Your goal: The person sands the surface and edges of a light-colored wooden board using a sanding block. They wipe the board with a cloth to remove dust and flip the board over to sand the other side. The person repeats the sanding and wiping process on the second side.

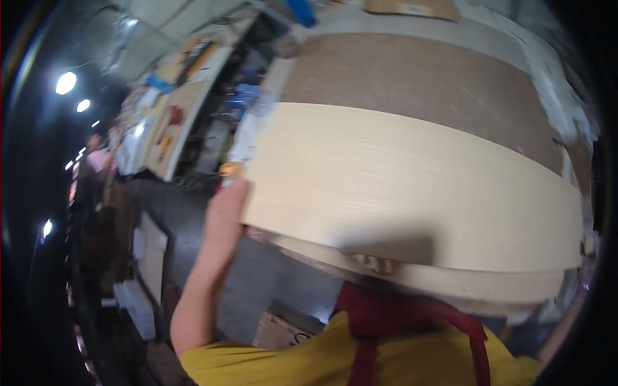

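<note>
I hold a long pale wood-grain panel point(412, 186) flat in front of my chest. My left hand point(226, 209) grips its left end, thumb side up, with the forearm rising from the lower left. A second pale board edge point(450, 280) shows just beneath the panel. Small pale finger-like shapes point(373, 262) sit at the near edge under the panel; I cannot tell what they are. My right forearm point(563, 331) rises at the lower right and goes under the panel's right end, so the right hand is hidden.
Beyond the panel lies a large brown board point(412, 77). Cluttered workbenches point(187, 103) with tools run along the left. A person point(96, 154) stands far left. Cardboard boxes point(280, 331) sit on the grey floor point(174, 206) below.
</note>
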The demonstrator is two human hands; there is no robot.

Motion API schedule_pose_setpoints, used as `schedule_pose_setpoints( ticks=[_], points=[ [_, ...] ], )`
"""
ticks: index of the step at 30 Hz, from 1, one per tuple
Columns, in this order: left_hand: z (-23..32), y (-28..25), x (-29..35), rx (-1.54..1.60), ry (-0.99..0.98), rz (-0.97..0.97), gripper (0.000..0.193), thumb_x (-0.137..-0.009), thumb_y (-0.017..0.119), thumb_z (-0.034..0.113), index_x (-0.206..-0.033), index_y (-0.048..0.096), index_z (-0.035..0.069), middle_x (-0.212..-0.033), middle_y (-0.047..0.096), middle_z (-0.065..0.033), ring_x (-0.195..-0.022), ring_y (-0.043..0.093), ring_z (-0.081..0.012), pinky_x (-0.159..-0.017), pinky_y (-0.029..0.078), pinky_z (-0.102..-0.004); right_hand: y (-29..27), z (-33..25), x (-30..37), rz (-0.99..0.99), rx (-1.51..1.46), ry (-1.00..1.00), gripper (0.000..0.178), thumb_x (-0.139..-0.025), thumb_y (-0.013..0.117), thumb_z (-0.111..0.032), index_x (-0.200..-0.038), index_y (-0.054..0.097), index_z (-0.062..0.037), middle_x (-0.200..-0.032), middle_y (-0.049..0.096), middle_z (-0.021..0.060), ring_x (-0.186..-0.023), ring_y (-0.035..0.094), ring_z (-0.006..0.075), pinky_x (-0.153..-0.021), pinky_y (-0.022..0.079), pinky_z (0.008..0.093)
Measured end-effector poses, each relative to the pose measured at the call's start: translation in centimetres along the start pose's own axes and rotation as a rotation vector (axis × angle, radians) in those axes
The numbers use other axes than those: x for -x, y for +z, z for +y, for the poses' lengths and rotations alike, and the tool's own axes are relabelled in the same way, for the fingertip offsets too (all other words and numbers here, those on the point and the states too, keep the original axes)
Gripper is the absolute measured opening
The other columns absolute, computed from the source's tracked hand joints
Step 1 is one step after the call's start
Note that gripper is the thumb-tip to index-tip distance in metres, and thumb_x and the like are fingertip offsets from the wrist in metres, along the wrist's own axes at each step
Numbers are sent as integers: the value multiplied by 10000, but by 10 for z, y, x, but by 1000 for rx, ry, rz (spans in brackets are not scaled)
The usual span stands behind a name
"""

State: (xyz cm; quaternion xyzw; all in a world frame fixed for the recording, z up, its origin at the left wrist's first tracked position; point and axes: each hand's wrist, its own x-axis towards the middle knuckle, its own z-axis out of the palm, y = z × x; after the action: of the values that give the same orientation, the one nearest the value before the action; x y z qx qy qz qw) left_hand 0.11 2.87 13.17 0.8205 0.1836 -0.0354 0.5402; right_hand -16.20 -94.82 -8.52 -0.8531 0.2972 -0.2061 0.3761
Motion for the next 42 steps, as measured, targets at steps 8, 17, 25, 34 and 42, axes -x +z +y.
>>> schedule_pose_setpoints(
  ticks=[8,17,25,34,42],
  points=[
    [-37,-39,32,51,59,-5,351,-1014,425,322,-755,511,100,-586,468,24,-479,391,-68,-469,299,-220,-47,-18,124,-321,-816,34,389,-949,442,-218,-1280,510,-26,-1344,509,110,-1225,505,213,-1032,417,357],
    [-121,-19,7,385,51,-3,262,-990,496,306,-842,551,97,-649,504,29,-506,430,-63,-454,337,-215,126,-354,158,-758,-1244,-130,465,-905,556,-226,-1266,445,44,-1370,463,246,-1274,458,371,-1128,331,453],
    [-113,-34,18,725,84,95,312,-965,526,260,-1142,586,10,-1082,651,-51,-965,628,-134,-815,515,-291,322,-468,146,-1311,-609,-9,376,-788,682,-265,-1051,658,2,-1004,651,101,-952,617,172,-826,481,250],
    [-151,20,19,893,481,-566,511,-975,480,349,-1365,443,21,-1413,453,-137,-1288,427,-299,-1069,353,-447,324,-509,140,-1656,-704,-231,323,-768,661,-241,-975,637,5,-929,648,81,-899,612,163,-840,467,258],
    [-138,92,11,-623,804,-378,525,-911,614,272,-1372,452,79,-1329,519,-121,-1200,512,-262,-988,441,-389,326,-485,128,-1547,-649,-126,367,-752,676,-227,-1029,618,8,-981,637,82,-926,602,180,-860,453,267]
  ],
)
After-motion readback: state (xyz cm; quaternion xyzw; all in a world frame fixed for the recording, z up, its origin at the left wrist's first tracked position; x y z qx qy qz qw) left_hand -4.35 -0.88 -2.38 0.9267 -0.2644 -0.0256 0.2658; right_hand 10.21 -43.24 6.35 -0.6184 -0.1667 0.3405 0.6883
